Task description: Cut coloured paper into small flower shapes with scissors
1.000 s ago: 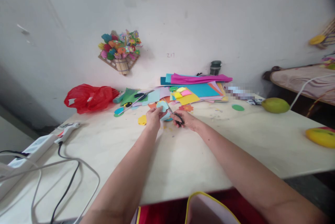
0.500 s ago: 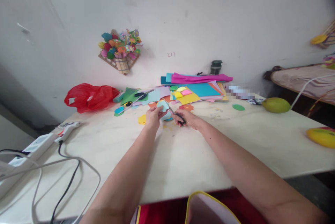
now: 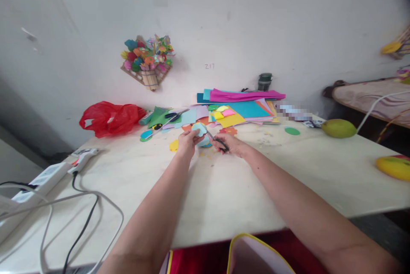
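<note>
Pinched in my left hand [image 3: 188, 142] is a small light-blue paper piece [image 3: 200, 129]. My right hand [image 3: 231, 145] is closed around the dark handles of a pair of scissors [image 3: 221, 142], whose blades reach left to the edge of that paper. Under and beside the hands lie a yellow paper cutout [image 3: 174, 145], an orange flower cutout [image 3: 228, 131] and small scraps. Part of another blue piece shows below the blades, mostly covered by my hands.
Colored sheets [image 3: 250, 110] are stacked along the wall, with a second pair of scissors [image 3: 177, 115] to their left. A red plastic bag [image 3: 112, 119] sits at the back left. Power strip [image 3: 48, 175] and cables lie front left; a green mango [image 3: 338, 128] lies right.
The light-blue paper has turned slightly in my left hand, and the scissors have shifted a little at its edge. Both arms stay almost in place.
</note>
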The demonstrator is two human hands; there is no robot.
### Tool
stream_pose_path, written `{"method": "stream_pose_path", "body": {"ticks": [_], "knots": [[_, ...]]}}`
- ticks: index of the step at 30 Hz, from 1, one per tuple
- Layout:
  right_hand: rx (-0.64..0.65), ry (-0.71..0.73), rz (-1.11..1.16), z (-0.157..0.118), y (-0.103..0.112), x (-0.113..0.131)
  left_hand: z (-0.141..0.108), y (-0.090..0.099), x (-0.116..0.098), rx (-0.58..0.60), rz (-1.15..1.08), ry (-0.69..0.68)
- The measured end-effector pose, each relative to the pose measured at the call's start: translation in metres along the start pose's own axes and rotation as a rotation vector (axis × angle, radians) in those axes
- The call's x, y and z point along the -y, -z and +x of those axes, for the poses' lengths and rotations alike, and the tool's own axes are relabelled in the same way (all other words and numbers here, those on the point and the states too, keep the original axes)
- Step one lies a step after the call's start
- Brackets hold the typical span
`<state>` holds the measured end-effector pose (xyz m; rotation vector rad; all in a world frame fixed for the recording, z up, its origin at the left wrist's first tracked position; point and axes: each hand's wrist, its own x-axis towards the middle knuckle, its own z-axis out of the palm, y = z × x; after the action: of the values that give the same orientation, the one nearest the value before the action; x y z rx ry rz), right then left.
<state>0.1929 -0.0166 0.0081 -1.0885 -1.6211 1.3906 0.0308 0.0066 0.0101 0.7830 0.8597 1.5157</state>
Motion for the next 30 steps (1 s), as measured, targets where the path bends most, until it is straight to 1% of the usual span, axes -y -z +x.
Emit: {"method": "stream_pose_path", "body": {"ticks": [8, 15, 22, 27, 30], "knots": [[0.027, 0.069, 0.018, 0.007, 0.006, -0.013, 0.002, 0.002, 0.002, 0.012, -0.024, 0.014], [0.059, 0.093, 0.029, 0.011, 0.012, -0.020, 0.003, 0.002, 0.002, 0.007, -0.028, 0.020], [0.047, 0.098, 0.033, 0.013, 0.011, -0.021, 0.001, 0.001, 0.002, 0.022, -0.021, 0.011], [0.032, 0.104, 0.047, 0.011, 0.008, -0.019, 0.000, -0.001, 0.002, -0.001, -0.030, 0.001], [0.025, 0.084, 0.060, 0.009, 0.006, -0.017, -0.002, -0.003, 0.002, -0.005, -0.029, -0.014]]}}
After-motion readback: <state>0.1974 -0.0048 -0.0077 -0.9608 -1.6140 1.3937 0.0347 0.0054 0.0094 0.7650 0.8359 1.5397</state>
